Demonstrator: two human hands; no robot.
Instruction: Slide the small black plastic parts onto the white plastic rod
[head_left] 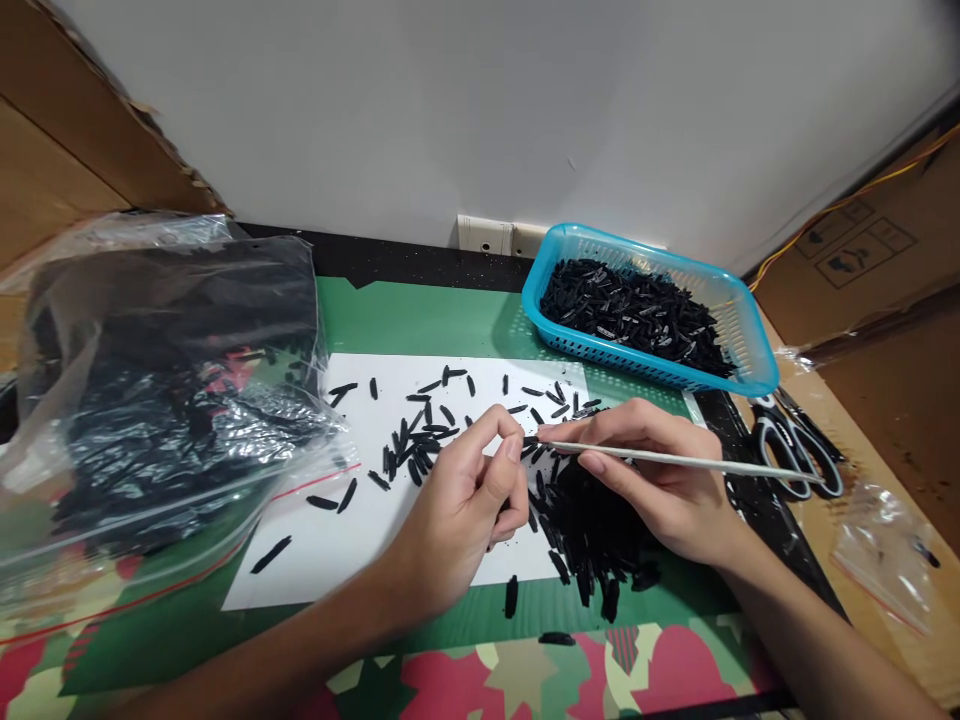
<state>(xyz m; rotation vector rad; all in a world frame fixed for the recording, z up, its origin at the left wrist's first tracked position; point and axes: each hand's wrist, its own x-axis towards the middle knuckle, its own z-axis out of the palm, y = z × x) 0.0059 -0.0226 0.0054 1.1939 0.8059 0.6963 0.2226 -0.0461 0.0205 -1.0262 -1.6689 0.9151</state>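
Note:
My left hand [476, 490] is closed over the white paper, thumb and forefinger pinched at a small black strip [531, 441] that shows just past the fingertips. My right hand [652, 475] grips a thin whitish stick-like tool [697, 461] that lies across its fingers, with the tip close to the left fingertips. Beneath my right hand is a heap of black strips [592, 530], partly hidden by it. More loose black strips [416, 445] are scattered on the white paper [300, 570] to the left.
A blue plastic basket [761, 345] full of black strips stands at the back right. On the left lies a clear zip bag [172, 400] holding dark material. Scissors [787, 450] and a small clear bag [885, 550] rest at the right. A wall socket [486, 236] is behind.

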